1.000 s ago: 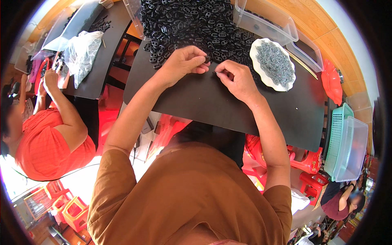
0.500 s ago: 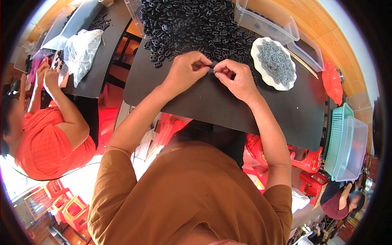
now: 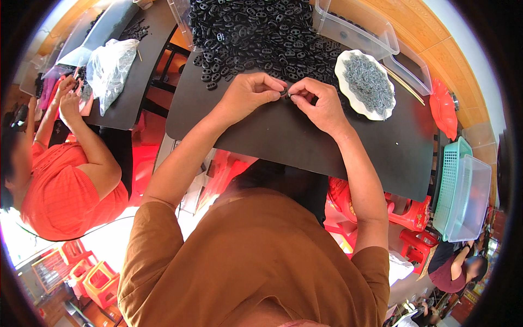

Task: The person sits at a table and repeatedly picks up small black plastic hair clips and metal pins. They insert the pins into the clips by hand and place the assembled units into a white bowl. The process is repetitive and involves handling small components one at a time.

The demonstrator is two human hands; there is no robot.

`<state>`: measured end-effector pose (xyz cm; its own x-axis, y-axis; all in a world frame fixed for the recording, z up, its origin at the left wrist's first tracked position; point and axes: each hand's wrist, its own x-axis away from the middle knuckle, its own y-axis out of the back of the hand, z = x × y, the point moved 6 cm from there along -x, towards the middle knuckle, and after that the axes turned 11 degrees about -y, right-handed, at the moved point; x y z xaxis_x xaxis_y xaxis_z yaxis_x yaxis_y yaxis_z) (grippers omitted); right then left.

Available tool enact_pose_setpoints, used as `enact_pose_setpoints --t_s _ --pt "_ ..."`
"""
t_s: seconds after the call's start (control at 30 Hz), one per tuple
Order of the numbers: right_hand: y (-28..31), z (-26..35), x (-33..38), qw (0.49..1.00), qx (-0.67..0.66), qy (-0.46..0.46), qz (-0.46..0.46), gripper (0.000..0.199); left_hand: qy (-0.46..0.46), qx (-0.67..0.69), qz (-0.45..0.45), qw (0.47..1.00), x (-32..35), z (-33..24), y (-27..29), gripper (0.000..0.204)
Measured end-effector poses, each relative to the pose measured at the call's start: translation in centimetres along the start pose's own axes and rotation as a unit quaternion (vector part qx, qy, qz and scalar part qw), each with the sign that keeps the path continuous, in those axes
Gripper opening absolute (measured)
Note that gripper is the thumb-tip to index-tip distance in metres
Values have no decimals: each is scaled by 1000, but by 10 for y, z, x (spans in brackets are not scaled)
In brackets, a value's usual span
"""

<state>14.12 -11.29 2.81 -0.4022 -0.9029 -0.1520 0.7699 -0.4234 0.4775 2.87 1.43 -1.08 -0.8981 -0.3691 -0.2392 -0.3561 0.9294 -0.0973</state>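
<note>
Above the dark table, my left hand [image 3: 245, 98] pinches a small black plastic piece [image 3: 284, 93], partly hidden by the fingertips. It resembles a cord-lock part. My right hand [image 3: 322, 104] is closed in a pinch close beside it, thumb against forefinger; what lies between those tips is too small to make out. Beyond both hands spreads a large heap of black oval plastic cord-lock pieces [image 3: 256, 38], many with two holes. To the right of my right hand, a white scalloped plate [image 3: 342, 82] bears a mound of tiny grey spring-like pieces [image 3: 369, 82].
Clear plastic bins [image 3: 359, 30] flank the heap. Thin sticks [image 3: 406, 86] and a red dish [image 3: 444, 109] are at the right. Green baskets [image 3: 452, 185] stand beyond the table's right edge. At the left, a person in red [image 3: 71, 185] works beside a plastic bag [image 3: 110, 71].
My hands have moved slightly, the fingertips still close together around the small black piece. The person at the left has shifted their hands.
</note>
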Motion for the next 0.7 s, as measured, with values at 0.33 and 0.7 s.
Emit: enact_pose_setpoints --t_s 0.33,0.7 --pt "-2 2 0 1000 4 -6 21 10 -32 -104 15 994 0 -7 -3 23" --pt "-2 -1 0 1000 6 -7 20 12 -28 12 -37 999 0 -5 1 10"
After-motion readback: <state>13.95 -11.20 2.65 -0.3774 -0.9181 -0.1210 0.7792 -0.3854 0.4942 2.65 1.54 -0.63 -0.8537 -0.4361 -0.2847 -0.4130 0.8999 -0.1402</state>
